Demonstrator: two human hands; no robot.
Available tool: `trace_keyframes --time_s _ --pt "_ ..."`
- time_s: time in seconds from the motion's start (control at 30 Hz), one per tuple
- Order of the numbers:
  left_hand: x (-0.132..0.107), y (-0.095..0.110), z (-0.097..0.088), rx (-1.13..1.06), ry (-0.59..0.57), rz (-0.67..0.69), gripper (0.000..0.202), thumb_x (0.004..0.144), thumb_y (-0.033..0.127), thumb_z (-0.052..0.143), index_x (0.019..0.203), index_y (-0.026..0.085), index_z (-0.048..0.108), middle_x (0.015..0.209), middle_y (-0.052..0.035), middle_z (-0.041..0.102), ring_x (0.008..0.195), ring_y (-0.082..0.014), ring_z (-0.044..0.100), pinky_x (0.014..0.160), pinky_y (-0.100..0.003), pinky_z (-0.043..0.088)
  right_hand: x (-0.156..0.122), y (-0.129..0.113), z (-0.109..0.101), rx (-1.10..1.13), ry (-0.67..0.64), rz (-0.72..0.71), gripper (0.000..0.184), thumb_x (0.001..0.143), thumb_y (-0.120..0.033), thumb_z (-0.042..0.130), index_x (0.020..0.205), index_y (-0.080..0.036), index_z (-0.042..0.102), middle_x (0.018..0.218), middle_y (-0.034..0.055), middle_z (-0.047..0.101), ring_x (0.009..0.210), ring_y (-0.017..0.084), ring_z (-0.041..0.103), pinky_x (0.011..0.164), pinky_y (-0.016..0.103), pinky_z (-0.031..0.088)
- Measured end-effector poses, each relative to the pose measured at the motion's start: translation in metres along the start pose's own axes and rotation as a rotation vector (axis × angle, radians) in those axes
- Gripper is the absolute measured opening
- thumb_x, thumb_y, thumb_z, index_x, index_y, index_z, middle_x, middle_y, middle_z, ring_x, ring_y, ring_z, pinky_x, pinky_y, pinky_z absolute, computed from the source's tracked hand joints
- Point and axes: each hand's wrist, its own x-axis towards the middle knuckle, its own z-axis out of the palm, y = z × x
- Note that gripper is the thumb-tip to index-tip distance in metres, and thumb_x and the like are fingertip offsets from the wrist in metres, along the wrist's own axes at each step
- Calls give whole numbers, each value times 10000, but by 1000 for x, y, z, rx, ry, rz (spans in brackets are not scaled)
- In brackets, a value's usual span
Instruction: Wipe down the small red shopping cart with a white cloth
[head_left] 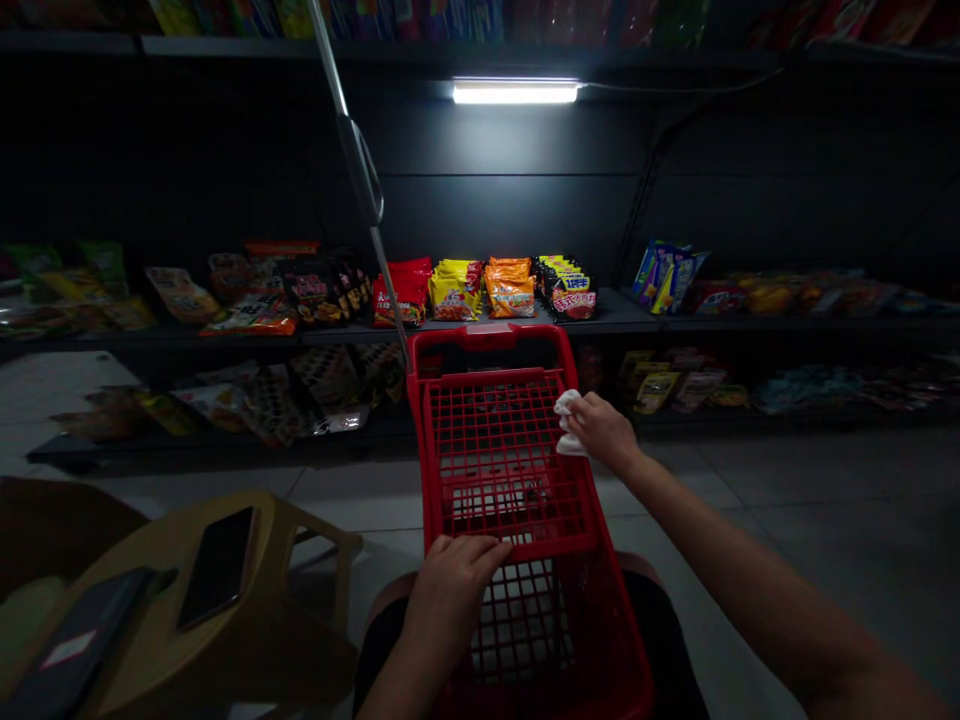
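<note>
A red plastic shopping basket (442,470) lies tipped on my lap, its mesh side facing up. My left hand (454,590) rests on the basket's near rim, fingers curled over the edge and gripping it. My right hand (600,432) is closed on a crumpled white cloth (567,420) and presses it against the basket's right edge. A silver telescopic handle (360,170) rises from the basket's far end toward the upper left.
A yellow-brown plastic stool (247,610) at my left carries a dark phone (217,565) and a flat dark device (67,645). Dark shelves ahead hold snack packets (480,288). A lit tube lamp (516,92) hangs above. The floor is pale tile (787,500).
</note>
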Motion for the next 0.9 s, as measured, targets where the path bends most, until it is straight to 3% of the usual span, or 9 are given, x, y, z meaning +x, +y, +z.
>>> trace_keyframes --time_s 0.13,0.23,0.33,0.53,0.63,0.73,0.9 --pt "-2 1 -1 12 18 4 498 911 30 502 1295 327 616 1249 -23 691 1101 -192 630 892 -361 410 -92 -18 -14 81 -93 -74 130 955 -291 504 926 -227 613 901 22 583 798 150 557 660 257 347" --pt "-3 1 0 27 23 -1 513 903 23 512 1287 345 617 1239 -6 695 1075 -185 640 879 -352 419 -124 -21 -22 80 -159 -121 109 950 -270 517 895 -225 598 884 19 587 786 149 557 658 260 349" --pt "-1 0 2 30 15 0 510 898 25 521 1279 348 620 1234 4 697 1081 -182 638 876 -348 415 -98 -13 -19 23 -171 -156 93 951 -273 526 930 -229 605 911 25 598 836 158 563 669 256 359" --pt "2 -2 3 22 1 -6 487 921 66 515 1311 344 595 1259 -7 686 1114 -184 621 891 -357 396 45 -4 -3 -163 -86 25 210 981 -355 471 1087 -234 605 1059 75 592 948 203 557 658 261 370" --pt "5 -1 2 38 -7 -32 468 925 84 518 1303 347 601 1271 -6 679 1116 -185 614 892 -357 395 80 -9 -1 -210 -67 86 236 982 -356 460 1115 -212 592 1116 102 581 974 227 554 672 275 386" --pt "6 -1 0 59 -24 -37 453 927 108 526 1306 343 602 1268 -16 678 1109 -189 608 888 -353 400 63 -15 -2 -210 -57 83 236 979 -344 463 1134 -203 572 1117 103 585 964 230 560 670 281 389" --pt "4 2 -2 71 -38 -28 485 918 93 521 1332 336 585 1270 -28 673 1109 -194 607 889 -349 417 -43 -24 -10 -111 -114 0 165 967 -330 492 1062 -232 583 992 60 610 890 198 585 627 268 369"
